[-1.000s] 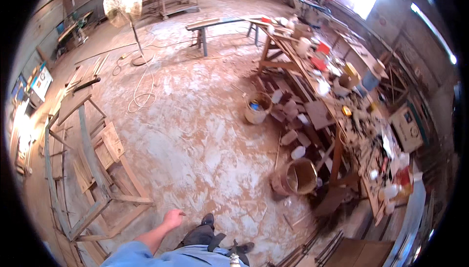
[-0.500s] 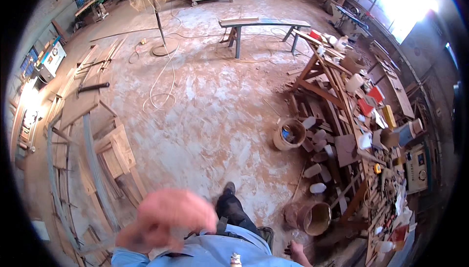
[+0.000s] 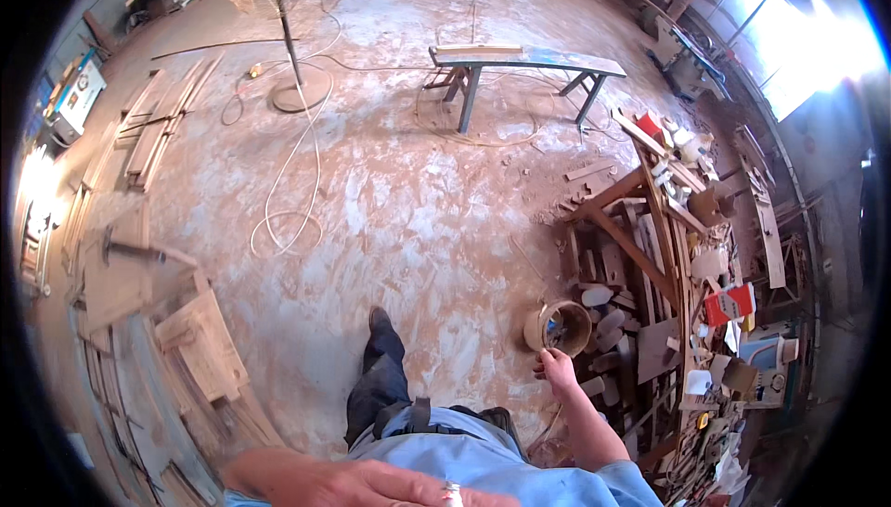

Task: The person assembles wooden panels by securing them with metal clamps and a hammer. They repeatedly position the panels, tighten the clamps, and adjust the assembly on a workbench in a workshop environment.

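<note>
My left hand (image 3: 371,483) lies across the front of my blue shirt (image 3: 464,456) at the lower edge, fingers stretched out to the right. The bottom edge cuts off part of it. My right hand (image 3: 557,370) is out to the right with its fingers curled together. Whatever they might hold is hidden. In the picture it overlaps the near rim of a beige bucket (image 3: 582,318) with something blue inside; I cannot tell whether it touches. A dark-trousered leg of mine (image 3: 379,359) steps forward on the dusty floor.
At right a wooden rack (image 3: 631,245) carries jugs, boxes and scraps. Boards and frames, including a pale wooden panel (image 3: 204,345), lie along the left. Ahead are a sawhorse bench (image 3: 529,58), a pedestal fan (image 3: 290,41) and a looping cord (image 3: 316,150) on the floor.
My left hand has dropped toward my shirt and its fingers have straightened. My right hand has swung forward and up. The view has shifted; the bucket now sits lower in it.
</note>
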`<action>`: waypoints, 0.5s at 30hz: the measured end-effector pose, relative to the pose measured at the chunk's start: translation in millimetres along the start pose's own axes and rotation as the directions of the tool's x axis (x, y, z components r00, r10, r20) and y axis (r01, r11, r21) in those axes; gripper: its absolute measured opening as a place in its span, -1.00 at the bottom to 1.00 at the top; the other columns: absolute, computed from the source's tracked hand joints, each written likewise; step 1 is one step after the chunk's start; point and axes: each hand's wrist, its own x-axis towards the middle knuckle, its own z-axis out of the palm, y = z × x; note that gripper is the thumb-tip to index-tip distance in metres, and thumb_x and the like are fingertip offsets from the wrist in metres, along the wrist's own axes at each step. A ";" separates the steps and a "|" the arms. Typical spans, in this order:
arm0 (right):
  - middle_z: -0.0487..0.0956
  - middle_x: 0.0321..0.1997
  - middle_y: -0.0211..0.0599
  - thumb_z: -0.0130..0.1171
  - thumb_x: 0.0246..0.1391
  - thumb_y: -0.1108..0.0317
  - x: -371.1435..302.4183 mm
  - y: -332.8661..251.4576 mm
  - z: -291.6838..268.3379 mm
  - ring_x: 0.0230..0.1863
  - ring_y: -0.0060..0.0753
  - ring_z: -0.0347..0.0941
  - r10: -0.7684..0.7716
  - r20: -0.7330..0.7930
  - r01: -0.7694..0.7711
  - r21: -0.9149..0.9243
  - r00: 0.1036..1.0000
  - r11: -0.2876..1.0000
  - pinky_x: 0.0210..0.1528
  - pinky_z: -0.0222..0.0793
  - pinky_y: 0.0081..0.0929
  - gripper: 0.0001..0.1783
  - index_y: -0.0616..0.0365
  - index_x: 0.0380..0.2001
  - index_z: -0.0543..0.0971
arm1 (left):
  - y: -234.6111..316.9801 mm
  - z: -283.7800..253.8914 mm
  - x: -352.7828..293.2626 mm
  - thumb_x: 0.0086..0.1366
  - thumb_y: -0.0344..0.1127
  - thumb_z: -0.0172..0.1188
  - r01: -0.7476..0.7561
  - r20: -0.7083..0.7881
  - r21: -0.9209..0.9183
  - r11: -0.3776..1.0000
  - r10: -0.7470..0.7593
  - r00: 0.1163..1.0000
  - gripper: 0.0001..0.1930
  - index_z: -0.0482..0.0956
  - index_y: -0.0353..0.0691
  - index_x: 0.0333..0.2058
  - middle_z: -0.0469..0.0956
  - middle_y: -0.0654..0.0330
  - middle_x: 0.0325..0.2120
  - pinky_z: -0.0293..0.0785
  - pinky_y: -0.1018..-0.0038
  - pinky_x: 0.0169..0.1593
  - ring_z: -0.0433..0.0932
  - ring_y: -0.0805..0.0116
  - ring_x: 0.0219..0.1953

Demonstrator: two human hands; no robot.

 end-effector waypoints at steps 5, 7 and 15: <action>0.51 -0.34 -0.22 0.04 0.14 0.19 44.3 -31.8 14.3 -0.45 -0.32 0.51 0.257 -0.078 -0.253 0.055 0.963 0.966 -0.47 0.49 -0.39 -0.63 0.31 -0.16 0.49 | -28.6 -147.5 81.0 0.18 0.11 0.17 -0.019 0.007 -0.205 0.979 0.021 1.000 -0.35 0.41 -0.29 0.07 0.49 -0.27 -0.11 0.52 -0.02 -0.17 0.54 -0.27 -0.15; 0.51 -0.26 -0.18 0.05 0.15 0.17 61.9 -50.8 36.5 -0.43 -0.28 0.52 0.320 -0.060 -0.318 0.038 0.946 0.947 -0.46 0.50 -0.37 -0.59 0.30 -0.10 0.46 | -33.7 -194.9 111.0 0.17 0.09 0.21 0.043 -0.031 -0.189 0.981 -0.050 0.998 -0.35 0.41 -0.31 0.06 0.51 -0.24 -0.14 0.49 -0.01 -0.12 0.54 -0.22 -0.15; 0.48 -0.32 -0.17 0.07 0.10 0.14 195.4 -148.1 94.6 -0.47 -0.24 0.50 0.509 -0.074 -0.492 0.174 0.858 0.853 -0.49 0.49 -0.31 -0.63 0.28 -0.22 0.46 | -199.6 -473.1 151.3 0.29 -0.31 0.08 0.595 -0.817 -0.058 0.801 -0.381 0.433 -0.70 0.47 -0.32 -0.05 0.54 0.15 -0.19 0.43 0.57 -0.31 0.51 0.45 -0.13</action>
